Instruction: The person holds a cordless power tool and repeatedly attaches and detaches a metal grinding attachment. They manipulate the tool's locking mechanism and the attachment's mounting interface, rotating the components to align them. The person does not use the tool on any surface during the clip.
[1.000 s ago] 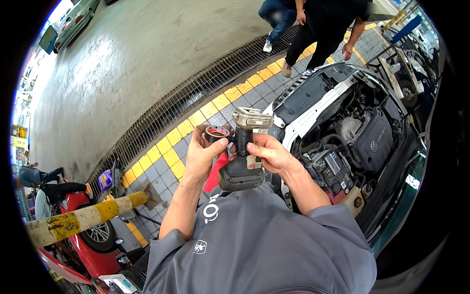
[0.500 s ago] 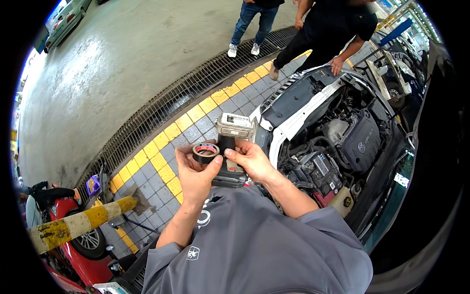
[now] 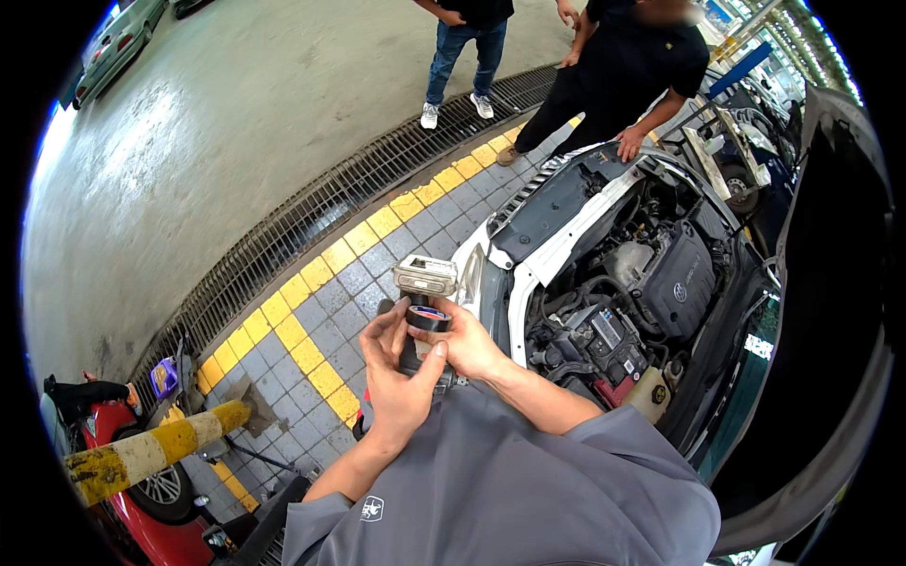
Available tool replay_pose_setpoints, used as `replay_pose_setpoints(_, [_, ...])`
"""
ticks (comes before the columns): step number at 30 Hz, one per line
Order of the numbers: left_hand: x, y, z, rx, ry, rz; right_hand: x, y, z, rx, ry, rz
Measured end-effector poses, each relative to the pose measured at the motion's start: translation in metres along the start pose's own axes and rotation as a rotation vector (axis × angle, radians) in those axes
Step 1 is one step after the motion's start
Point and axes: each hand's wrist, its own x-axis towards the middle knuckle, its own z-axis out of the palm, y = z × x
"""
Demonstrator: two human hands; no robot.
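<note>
In front of my chest is a worn cordless power tool with a grey block [image 3: 427, 274] at its far end and a dark body below, mostly covered by my hands. A roll of black tape [image 3: 429, 320] with a red and blue inner ring lies against its middle. My right hand [image 3: 469, 341] closes on the roll from the right. My left hand [image 3: 394, 354] has its fingers curled at the left side of the roll and the tool, thumb raised close by. What lies between the left fingers is hidden.
At right stands a white car with its engine bay [image 3: 628, 292] open under a raised dark hood [image 3: 830, 283]. Two people stand beyond, one with a hand [image 3: 630, 143] on the car's front. A yellow-and-white post [image 3: 156, 443], a red car and a floor grate [image 3: 283, 236] are leftward.
The tape roll has passed from my left fingers to my right hand, against the tool. My left hand has shifted to the tool's left side. The whole view has swung slightly.
</note>
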Motion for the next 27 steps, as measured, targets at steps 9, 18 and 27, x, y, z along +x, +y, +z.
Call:
replay_pose_setpoints(9, [0.01,0.015,-0.034,0.443,-0.147,0.101,0.001,0.003,0.006,-0.011,0.023,0.024])
replay_pose_setpoints(18, [0.027,0.018,-0.055,0.289,-0.166,-0.077,0.002,0.01,-0.014,0.263,-0.116,0.043])
replay_pose_setpoints(27, [0.035,-0.009,-0.058,0.17,-0.348,-0.699,-0.001,0.008,-0.007,-0.048,-0.047,-0.037])
